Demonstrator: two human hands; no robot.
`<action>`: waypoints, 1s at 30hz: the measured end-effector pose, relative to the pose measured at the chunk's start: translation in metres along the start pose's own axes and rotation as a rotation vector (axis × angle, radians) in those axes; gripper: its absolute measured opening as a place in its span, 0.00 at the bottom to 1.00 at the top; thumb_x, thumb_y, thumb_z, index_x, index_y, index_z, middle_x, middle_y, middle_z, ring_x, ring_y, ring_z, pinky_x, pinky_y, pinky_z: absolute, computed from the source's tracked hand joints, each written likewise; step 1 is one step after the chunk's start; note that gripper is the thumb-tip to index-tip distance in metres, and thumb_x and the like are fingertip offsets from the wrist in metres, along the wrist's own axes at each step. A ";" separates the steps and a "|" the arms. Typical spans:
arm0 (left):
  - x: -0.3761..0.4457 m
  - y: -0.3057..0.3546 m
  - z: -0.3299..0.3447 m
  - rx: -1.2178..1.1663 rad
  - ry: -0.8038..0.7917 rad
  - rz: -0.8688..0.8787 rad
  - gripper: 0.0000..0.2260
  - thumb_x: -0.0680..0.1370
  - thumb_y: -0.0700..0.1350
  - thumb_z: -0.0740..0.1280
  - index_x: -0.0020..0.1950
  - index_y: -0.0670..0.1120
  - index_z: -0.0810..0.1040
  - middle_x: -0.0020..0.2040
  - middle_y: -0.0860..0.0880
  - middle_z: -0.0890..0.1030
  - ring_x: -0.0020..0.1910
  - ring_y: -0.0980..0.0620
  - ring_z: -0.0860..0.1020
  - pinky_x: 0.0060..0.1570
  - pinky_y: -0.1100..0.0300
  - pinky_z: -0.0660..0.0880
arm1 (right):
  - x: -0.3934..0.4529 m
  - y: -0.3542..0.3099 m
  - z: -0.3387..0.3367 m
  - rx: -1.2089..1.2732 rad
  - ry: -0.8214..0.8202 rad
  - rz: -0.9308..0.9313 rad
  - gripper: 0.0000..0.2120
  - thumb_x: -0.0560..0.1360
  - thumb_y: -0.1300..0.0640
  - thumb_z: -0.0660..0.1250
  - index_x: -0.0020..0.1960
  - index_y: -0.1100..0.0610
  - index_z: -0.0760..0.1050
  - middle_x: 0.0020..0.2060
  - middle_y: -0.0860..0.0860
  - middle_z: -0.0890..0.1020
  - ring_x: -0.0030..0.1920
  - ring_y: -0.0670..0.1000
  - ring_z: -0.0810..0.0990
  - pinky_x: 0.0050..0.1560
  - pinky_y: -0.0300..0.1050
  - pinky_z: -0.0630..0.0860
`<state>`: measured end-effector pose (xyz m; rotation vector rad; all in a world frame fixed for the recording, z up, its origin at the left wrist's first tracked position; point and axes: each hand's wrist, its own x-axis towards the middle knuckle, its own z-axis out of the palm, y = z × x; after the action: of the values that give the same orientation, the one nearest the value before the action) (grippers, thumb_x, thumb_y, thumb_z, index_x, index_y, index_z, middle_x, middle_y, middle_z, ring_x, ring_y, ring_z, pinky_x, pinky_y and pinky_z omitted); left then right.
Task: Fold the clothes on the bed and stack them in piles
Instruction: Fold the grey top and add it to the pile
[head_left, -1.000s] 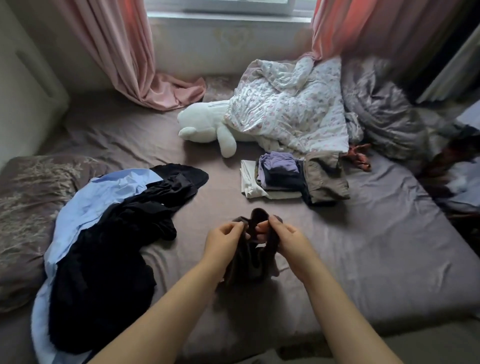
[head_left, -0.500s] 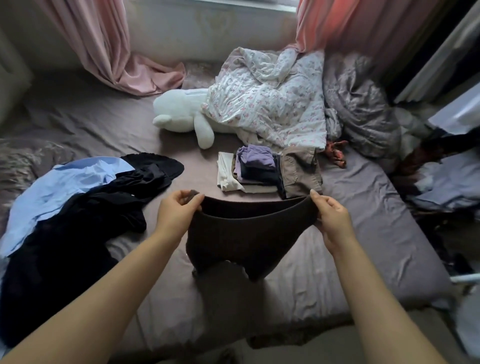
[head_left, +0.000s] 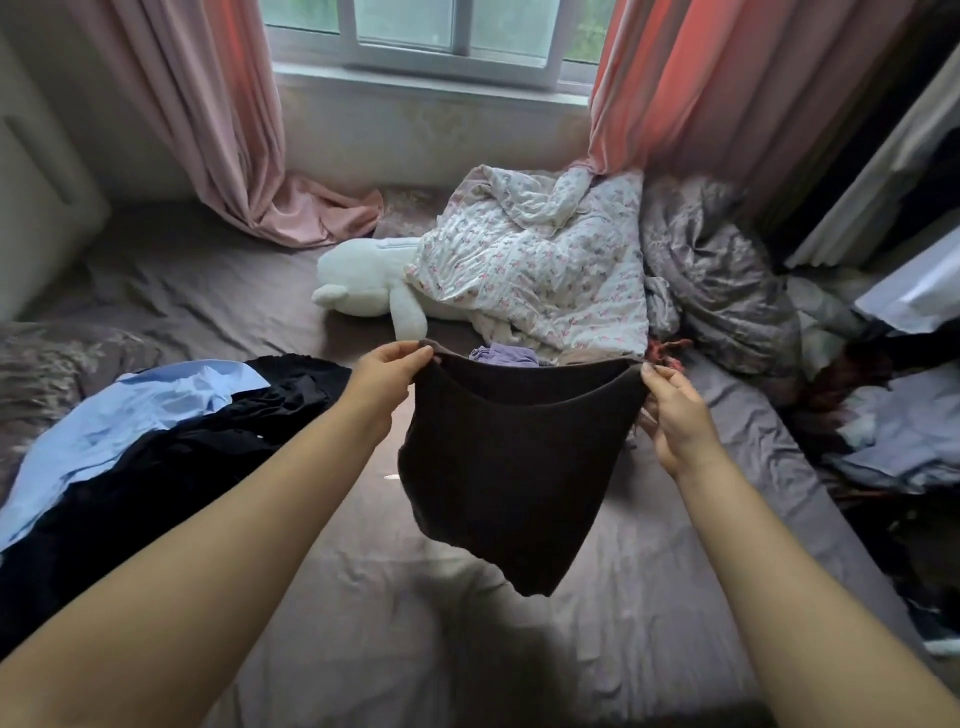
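A small dark brown garment (head_left: 511, 467) hangs stretched above the bed (head_left: 675, 571). My left hand (head_left: 387, 374) pinches its upper left corner and my right hand (head_left: 675, 415) pinches its upper right corner, so its top edge is pulled wide. Behind it the folded pile shows only as a purple piece (head_left: 506, 356); the rest is hidden by the garment. On the left lies an unfolded heap with a light blue shirt (head_left: 130, 410) and black clothes (head_left: 156, 467).
A white plush toy (head_left: 363, 291) and a floral quilt (head_left: 540, 265) lie at the back of the bed, with a grey duvet (head_left: 717, 280) to the right. Pink curtains (head_left: 218, 130) hang by the window. Clutter fills the floor at the right.
My hands moved apart and lifted, spreading the bunched brown garment out wide in the air. The view has tilted up towards the window.
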<state>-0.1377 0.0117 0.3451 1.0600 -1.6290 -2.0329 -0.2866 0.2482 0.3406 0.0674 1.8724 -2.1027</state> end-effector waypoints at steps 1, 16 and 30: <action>0.003 0.003 0.006 0.001 0.023 0.008 0.02 0.79 0.43 0.66 0.49 0.48 0.78 0.42 0.52 0.79 0.47 0.54 0.76 0.50 0.59 0.70 | 0.009 -0.004 -0.002 0.011 -0.021 -0.002 0.09 0.80 0.59 0.61 0.41 0.52 0.71 0.26 0.42 0.80 0.27 0.38 0.78 0.28 0.33 0.73; -0.047 -0.180 0.023 0.060 0.292 -0.168 0.15 0.76 0.30 0.57 0.31 0.42 0.70 0.33 0.45 0.69 0.36 0.50 0.67 0.41 0.57 0.66 | 0.018 0.107 -0.109 -0.208 -0.366 0.329 0.09 0.69 0.55 0.71 0.38 0.62 0.77 0.33 0.55 0.80 0.36 0.51 0.79 0.38 0.41 0.78; -0.052 -0.410 0.007 0.586 0.094 -0.743 0.15 0.76 0.44 0.70 0.31 0.44 0.71 0.31 0.48 0.74 0.37 0.50 0.73 0.36 0.59 0.66 | -0.026 0.350 -0.172 -0.838 -0.264 0.693 0.13 0.73 0.58 0.73 0.32 0.58 0.76 0.28 0.49 0.76 0.32 0.46 0.72 0.32 0.31 0.68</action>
<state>-0.0298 0.1715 -0.0207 2.1998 -2.0389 -1.8437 -0.1985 0.3911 -0.0121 0.1939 2.0103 -0.7679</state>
